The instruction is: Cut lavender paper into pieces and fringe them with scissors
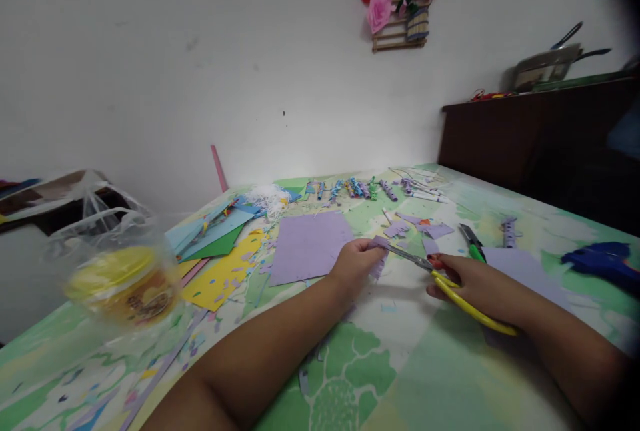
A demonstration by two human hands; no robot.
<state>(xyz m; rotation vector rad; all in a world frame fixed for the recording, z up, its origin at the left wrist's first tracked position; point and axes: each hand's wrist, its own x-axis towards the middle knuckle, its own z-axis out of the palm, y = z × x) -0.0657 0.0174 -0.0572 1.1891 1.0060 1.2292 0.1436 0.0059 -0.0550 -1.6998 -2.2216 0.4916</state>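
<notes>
My left hand (356, 263) pinches a small piece of purple paper (379, 267) whose lower edge is cut into a fringe. In my right hand (463, 278) is a pair of scissors (453, 291) with yellow handles, its blades reaching left to the top of that piece. Whether the blades are parted is too small to tell. A large purple sheet (310, 244) lies just beyond my left hand. Purple scraps (435, 230) are spread behind the scissors. Close to my right hand rests a cutter knife (473, 242) with a green part, and another purple sheet (523, 271) lies partly behind my right wrist.
Small rolled paper pieces (357, 186) line the table's back, beside white shredded strips (270, 200). Blue, green and yellow sheets (227, 271) lie left. A plastic bag with a yellow-lidded tub (123, 278) stands front left. A blue glue gun (603, 261) sits right.
</notes>
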